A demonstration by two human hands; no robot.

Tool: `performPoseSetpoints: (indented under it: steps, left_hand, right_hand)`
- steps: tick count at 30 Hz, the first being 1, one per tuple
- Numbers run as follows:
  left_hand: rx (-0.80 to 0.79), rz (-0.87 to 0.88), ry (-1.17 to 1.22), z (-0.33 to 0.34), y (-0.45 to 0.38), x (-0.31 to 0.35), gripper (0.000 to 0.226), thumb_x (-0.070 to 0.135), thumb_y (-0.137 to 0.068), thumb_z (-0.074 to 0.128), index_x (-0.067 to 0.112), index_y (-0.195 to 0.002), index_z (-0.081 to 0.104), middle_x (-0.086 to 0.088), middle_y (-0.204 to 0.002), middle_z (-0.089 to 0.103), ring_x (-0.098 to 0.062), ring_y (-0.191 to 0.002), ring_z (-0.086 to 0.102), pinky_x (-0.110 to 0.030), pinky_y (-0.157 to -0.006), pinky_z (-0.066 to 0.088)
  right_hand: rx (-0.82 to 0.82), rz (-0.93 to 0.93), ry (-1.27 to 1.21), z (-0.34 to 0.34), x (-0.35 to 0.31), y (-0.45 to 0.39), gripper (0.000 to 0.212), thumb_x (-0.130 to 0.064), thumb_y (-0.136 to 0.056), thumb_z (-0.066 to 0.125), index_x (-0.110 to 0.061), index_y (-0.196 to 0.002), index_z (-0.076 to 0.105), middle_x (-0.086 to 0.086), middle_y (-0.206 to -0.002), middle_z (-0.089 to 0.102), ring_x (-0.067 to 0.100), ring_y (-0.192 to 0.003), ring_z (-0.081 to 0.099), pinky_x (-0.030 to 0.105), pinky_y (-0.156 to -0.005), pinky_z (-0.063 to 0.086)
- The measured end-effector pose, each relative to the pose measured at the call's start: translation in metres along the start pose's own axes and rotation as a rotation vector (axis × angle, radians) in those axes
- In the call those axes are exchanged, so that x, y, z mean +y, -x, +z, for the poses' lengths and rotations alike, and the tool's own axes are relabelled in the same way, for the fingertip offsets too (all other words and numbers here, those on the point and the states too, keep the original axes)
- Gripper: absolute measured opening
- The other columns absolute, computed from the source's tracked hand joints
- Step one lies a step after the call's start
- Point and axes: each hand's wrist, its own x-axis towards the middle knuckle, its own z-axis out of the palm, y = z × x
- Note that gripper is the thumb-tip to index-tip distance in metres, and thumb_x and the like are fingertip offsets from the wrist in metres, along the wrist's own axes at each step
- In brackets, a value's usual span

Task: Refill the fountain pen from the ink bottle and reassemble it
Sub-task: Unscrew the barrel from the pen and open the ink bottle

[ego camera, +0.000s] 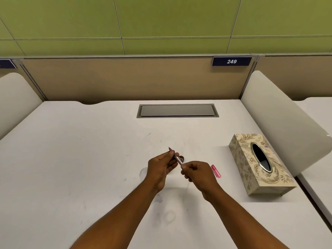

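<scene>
I hold the fountain pen's front section (177,157) above the white desk, nib pointing up and away to the left. My left hand (162,168) pinches it near the nib end. My right hand (197,174) grips the rear end of its clear converter. A small dark object, perhaps the ink bottle (182,158), shows just behind the pen and is mostly hidden by my hands. A pink pen part (216,171) lies on the desk just right of my right hand.
A patterned tissue box (258,164) stands on the right of the desk (71,159). A grey cable hatch (177,110) is set into the desk at the back. White side dividers (280,119) and a tan back panel bound the space.
</scene>
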Motion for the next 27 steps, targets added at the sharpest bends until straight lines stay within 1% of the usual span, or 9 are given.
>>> performPoseSetpoints:
  steps: [4,8,11,13,16,18,21,24,27]
  left_hand:
    - [0.051,0.016,0.004,0.0033,-0.0024,-0.0019,0.016,0.013,-0.096,0.062,0.007,-0.088,0.075,-0.006,-0.085,0.078,-0.016,-0.077,0.076,-0.031,-0.081,0.057]
    - [0.053,0.0,0.003,0.0042,-0.0054,-0.0028,0.014,0.013,-0.095,0.063,0.006,-0.091,0.075,-0.008,-0.089,0.078,-0.019,-0.079,0.076,-0.026,-0.071,0.057]
    - [0.051,-0.019,-0.006,0.0031,-0.0078,-0.0026,0.015,0.015,-0.095,0.064,0.006,-0.092,0.076,-0.009,-0.091,0.079,-0.019,-0.083,0.076,-0.026,-0.073,0.057]
    - [0.049,-0.025,-0.008,0.003,-0.0081,-0.003,0.015,0.015,-0.095,0.064,0.007,-0.09,0.076,-0.009,-0.09,0.079,-0.018,-0.082,0.076,-0.027,-0.075,0.057]
    - [0.058,-0.029,-0.006,0.0019,-0.0075,-0.0046,0.015,0.014,-0.095,0.064,0.006,-0.09,0.075,-0.008,-0.088,0.079,-0.017,-0.08,0.075,-0.028,-0.076,0.057]
    - [0.06,-0.033,-0.007,0.0004,-0.0073,-0.0049,0.016,0.014,-0.096,0.062,0.006,-0.09,0.075,-0.007,-0.086,0.079,-0.016,-0.078,0.076,-0.027,-0.075,0.056]
    - [0.068,-0.051,-0.004,-0.0013,-0.0086,-0.0059,0.015,0.015,-0.096,0.063,0.005,-0.093,0.075,-0.009,-0.089,0.079,-0.018,-0.082,0.075,-0.027,-0.075,0.057]
    - [0.069,-0.061,-0.001,-0.0009,-0.0098,-0.0079,0.015,0.016,-0.095,0.064,0.005,-0.092,0.075,-0.01,-0.089,0.079,-0.019,-0.083,0.075,-0.031,-0.081,0.058]
    - [0.068,-0.063,0.014,0.0006,-0.0097,-0.0085,0.015,0.016,-0.095,0.065,0.005,-0.091,0.075,-0.01,-0.088,0.079,-0.019,-0.081,0.075,-0.031,-0.081,0.058]
  right_hand:
    - [0.045,-0.049,0.041,-0.0003,0.0011,-0.0013,0.007,-0.025,-0.082,0.076,-0.019,-0.08,0.075,0.005,-0.074,0.073,0.012,-0.067,0.064,0.035,-0.07,0.052]
    - [0.0,0.021,-0.033,-0.0018,-0.0016,-0.0008,0.023,-0.034,-0.08,0.078,-0.017,-0.091,0.07,0.002,-0.075,0.069,0.014,-0.067,0.063,0.032,-0.068,0.051]
    - [-0.071,0.112,-0.085,-0.0028,-0.0043,0.0011,0.031,-0.041,-0.092,0.064,-0.012,-0.091,0.074,0.002,-0.075,0.069,0.013,-0.065,0.061,0.029,-0.066,0.05]
    - [-0.063,0.116,-0.096,-0.0027,-0.0049,0.0017,0.031,-0.034,-0.096,0.058,-0.008,-0.09,0.075,0.003,-0.073,0.068,0.012,-0.063,0.058,0.027,-0.064,0.049]
    - [-0.042,0.102,-0.111,-0.0028,-0.0027,0.0007,0.018,-0.024,-0.09,0.068,-0.007,-0.095,0.07,0.004,-0.076,0.064,0.014,-0.063,0.058,0.028,-0.063,0.047]
    - [-0.053,0.118,-0.114,-0.0025,-0.0017,-0.0003,0.022,-0.026,-0.085,0.074,-0.013,-0.101,0.066,0.004,-0.081,0.064,0.015,-0.067,0.062,0.031,-0.066,0.05]
    - [-0.075,0.146,-0.1,-0.0029,-0.0034,-0.0007,0.028,-0.039,-0.088,0.069,-0.014,-0.1,0.07,0.004,-0.084,0.067,0.015,-0.068,0.064,0.031,-0.068,0.052]
    - [-0.08,0.125,-0.069,-0.0043,-0.0047,0.0002,0.027,-0.033,-0.094,0.061,-0.009,-0.092,0.072,0.004,-0.077,0.065,0.014,-0.067,0.061,0.03,-0.068,0.05]
    - [-0.069,0.113,-0.069,-0.006,-0.0033,-0.0005,0.021,-0.027,-0.087,0.07,-0.011,-0.099,0.066,0.005,-0.083,0.065,0.015,-0.069,0.064,0.03,-0.068,0.05]
